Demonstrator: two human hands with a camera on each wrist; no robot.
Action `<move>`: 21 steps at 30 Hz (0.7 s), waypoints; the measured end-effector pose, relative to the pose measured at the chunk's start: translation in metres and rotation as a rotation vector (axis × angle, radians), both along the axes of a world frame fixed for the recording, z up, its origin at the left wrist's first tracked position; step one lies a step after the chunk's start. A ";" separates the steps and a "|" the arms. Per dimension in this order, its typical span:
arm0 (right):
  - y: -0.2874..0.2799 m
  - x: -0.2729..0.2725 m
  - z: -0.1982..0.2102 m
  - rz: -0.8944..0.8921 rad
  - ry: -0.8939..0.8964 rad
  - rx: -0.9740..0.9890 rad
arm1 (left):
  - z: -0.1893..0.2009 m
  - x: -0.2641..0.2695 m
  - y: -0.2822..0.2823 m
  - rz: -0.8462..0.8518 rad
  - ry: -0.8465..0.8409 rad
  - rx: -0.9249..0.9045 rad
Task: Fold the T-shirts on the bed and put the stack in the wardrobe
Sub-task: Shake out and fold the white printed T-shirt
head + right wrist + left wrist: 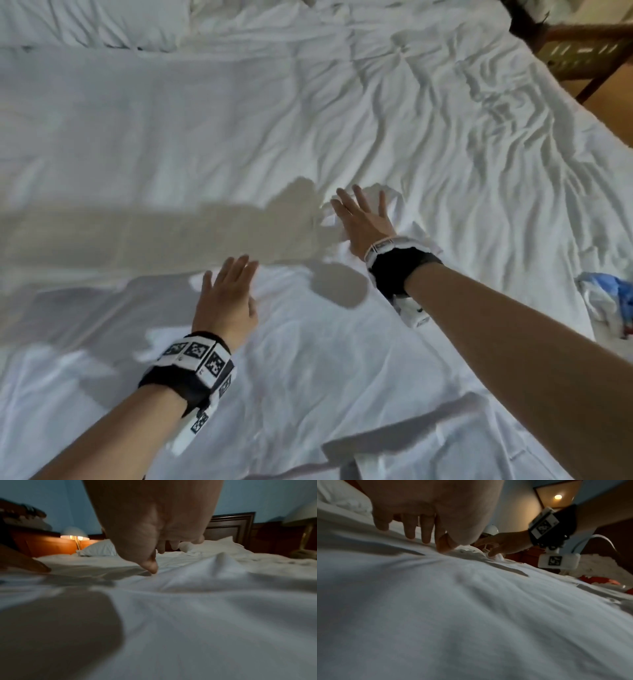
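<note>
A white T-shirt (308,349) lies spread flat on the near part of the bed. My left hand (226,294) lies flat on its upper edge, fingers straight and together. My right hand (363,219) presses with straight, spread fingers on a bunched white part of the shirt (394,202), likely a sleeve. In the left wrist view my left fingers (410,531) touch the white cloth (471,615), and my right hand (501,545) touches a crumpled bit beyond. In the right wrist view my right thumb (150,565) rests on the raised white fold (223,563).
The white bed sheet (445,120) is wrinkled at the right and smoother at the left. A crumpled white and blue garment (606,301) lies at the bed's right edge. A wooden chair (582,51) stands beyond the top right corner. Pillows (102,20) lie far left.
</note>
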State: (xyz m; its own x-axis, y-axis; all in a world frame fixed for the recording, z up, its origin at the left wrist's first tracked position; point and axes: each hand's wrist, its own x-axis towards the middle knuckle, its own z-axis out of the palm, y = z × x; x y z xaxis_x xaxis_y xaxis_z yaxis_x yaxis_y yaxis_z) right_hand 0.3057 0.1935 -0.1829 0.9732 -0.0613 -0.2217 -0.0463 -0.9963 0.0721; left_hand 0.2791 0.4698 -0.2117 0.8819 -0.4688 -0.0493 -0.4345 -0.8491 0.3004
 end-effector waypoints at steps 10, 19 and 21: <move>-0.041 -0.043 0.039 -0.006 -0.247 -0.148 | 0.021 -0.008 0.005 0.039 -0.167 -0.107; -0.049 -0.256 0.017 0.241 -0.304 0.003 | 0.010 -0.116 0.043 -0.037 -0.110 -0.268; -0.041 -0.281 0.007 0.222 -0.304 0.104 | 0.004 -0.133 0.045 0.013 -0.084 -0.198</move>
State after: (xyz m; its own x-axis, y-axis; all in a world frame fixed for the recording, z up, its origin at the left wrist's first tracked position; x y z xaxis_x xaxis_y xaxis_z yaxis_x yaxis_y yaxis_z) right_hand 0.0250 0.1528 -0.1760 0.9825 0.1654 0.0851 0.1672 -0.9858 -0.0139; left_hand 0.1466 0.5147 -0.2079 0.8853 -0.4502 0.1163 -0.4540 -0.7832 0.4248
